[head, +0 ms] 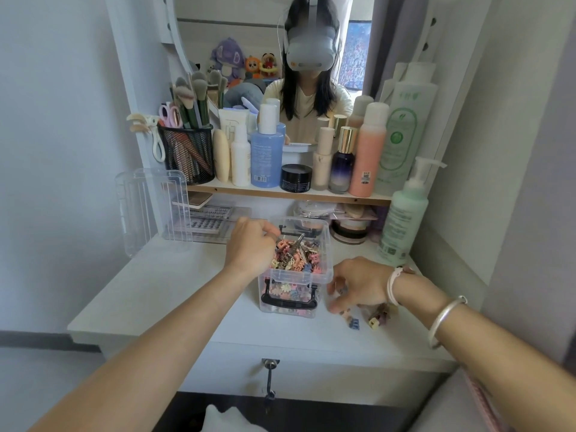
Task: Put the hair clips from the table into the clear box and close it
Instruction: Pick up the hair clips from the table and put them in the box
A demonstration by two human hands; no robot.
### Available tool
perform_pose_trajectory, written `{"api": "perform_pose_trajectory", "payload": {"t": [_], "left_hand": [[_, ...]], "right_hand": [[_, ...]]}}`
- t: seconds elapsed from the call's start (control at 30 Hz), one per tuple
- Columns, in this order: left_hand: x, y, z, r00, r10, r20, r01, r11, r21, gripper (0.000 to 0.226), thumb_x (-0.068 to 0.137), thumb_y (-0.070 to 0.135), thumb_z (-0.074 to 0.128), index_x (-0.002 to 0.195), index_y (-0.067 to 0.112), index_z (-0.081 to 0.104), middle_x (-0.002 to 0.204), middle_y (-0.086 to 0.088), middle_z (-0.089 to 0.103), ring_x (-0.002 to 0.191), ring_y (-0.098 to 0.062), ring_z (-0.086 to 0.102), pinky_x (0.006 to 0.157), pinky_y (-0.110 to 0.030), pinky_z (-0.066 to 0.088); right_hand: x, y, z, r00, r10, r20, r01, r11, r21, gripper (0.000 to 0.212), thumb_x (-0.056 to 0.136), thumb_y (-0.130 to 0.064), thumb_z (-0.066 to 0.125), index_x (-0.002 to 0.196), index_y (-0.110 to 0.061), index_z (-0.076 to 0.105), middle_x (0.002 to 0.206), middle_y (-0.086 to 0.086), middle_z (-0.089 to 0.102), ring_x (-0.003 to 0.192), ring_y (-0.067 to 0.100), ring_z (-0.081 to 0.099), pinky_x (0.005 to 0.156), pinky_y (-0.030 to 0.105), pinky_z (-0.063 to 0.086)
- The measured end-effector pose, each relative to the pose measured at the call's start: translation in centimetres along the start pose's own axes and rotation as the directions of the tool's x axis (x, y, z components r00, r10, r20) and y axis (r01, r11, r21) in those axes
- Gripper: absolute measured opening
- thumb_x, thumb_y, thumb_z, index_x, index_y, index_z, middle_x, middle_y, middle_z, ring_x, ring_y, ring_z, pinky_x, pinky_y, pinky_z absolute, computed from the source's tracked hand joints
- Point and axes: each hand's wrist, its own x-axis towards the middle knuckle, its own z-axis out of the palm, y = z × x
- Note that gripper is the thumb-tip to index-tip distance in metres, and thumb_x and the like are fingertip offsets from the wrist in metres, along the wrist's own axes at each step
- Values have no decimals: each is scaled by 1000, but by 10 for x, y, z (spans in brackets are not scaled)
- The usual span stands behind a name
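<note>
Gathering step, head view. The clear box (300, 276) stands open on the table (174, 291), already heaped to the rim with hair clips (294, 257); its lid (152, 210) leans upright against the dresser frame, well apart to the left. A few loose clips (353, 323) lie on the table just right of the box. To do this step well, the stray clips are best swept together and lifted in one pinch, then dropped toward the centre of the heap and pressed level. A clip riding above the rim would likely keep the lid from seating. The right hand (361, 283) hovers just beside the box wall, its fingers (335, 307) spread and bent down to the table among the loose clips, with no firm grasp visible. The left hand (249, 247) hangs over the box's left rim, fingers curled toward the heap; whether it holds a clip cannot be told.
</note>
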Motion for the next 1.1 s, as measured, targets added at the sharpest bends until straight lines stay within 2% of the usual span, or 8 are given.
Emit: {"api": "perform_pose_trajectory", "payload": {"t": [0.2, 0.37, 0.5, 0.63, 0.77, 0.87, 0.97, 1.1], "left_hand": [[1, -2, 0, 1000, 4, -10, -4, 1000, -3, 25, 89, 6, 45, 92, 13, 69, 121, -16, 58, 99, -39, 60, 88, -42, 50], [1, 0, 2, 1000, 2, -12, -2, 1000, 1, 25, 88, 5, 45, 90, 12, 69, 114, -20, 61, 97, -44, 60, 85, -44, 49], [1, 0, 0, 1000, 1, -15, -1, 1000, 17, 25, 89, 6, 45, 93, 12, 70, 119, -16, 58, 98, -40, 60, 88, -41, 49], [0, 0, 0, 1000, 6, -13, -6, 1000, 19, 25, 90, 6, 45, 93, 11, 69, 126, -13, 53, 104, -35, 59, 93, -40, 47], [0, -1, 0, 1000, 2, -12, -2, 1000, 22, 24, 90, 7, 45, 88, 16, 67, 123, -13, 54, 102, -36, 59, 92, -41, 48], [0, 0, 1, 1000, 1, -12, -1, 1000, 26, 25, 89, 7, 45, 91, 13, 68, 122, -13, 56, 98, -39, 61, 87, -40, 48], [-1, 1, 0, 1000, 1, -11, -1, 999, 37, 25, 90, 7, 44, 94, 12, 68, 125, -13, 53, 99, -39, 60, 89, -41, 47], [-2, 2, 0, 1000, 0, -19, 0, 999, 43, 26, 89, 5, 44, 95, 11, 69, 124, -13, 52, 99, -40, 60, 89, -39, 46]], "right_hand": [[6, 7, -6, 983, -28, -183, 32, 999, 18, 14, 79, -5, 63, 89, -8, 72, 94, 4, 71, 80, 8, 58, 79, 16, 46], [0, -8, -54, 824, 8, -566, 251, 891, 379, 7, 79, -5, 67, 83, -11, 69, 65, -8, 59, 53, -4, 56, 54, -2, 39], [4, -28, -56, 880, -117, -460, 250, 938, 239, 16, 81, -11, 66, 96, -15, 70, 90, 2, 71, 77, 14, 62, 74, 19, 46], [-3, -10, -56, 908, -49, -417, 209, 914, 348, 20, 86, -2, 55, 80, -19, 61, 82, 3, 65, 58, 6, 56, 51, 10, 50], [-19, 6, -41, 1000, 14, 15, -17, 982, 187, 13, 84, -13, 62, 95, -18, 59, 110, 4, 61, 78, 12, 58, 59, 16, 53], [-24, 7, -24, 969, 62, 238, -43, 995, -86, 50, 77, -31, 70, 121, -21, 49, 122, -1, 51, 82, 9, 53, 71, 17, 44], [-19, 5, -9, 963, 58, 263, -48, 998, -45, 50, 73, -20, 73, 115, -21, 45, 124, 7, 49, 58, 11, 51, 55, 20, 44], [-13, 5, 2, 981, -24, 193, 30, 999, -30, 37, 73, -11, 70, 104, -19, 52, 99, 0, 49, 73, 25, 54, 47, 30, 48]]}}
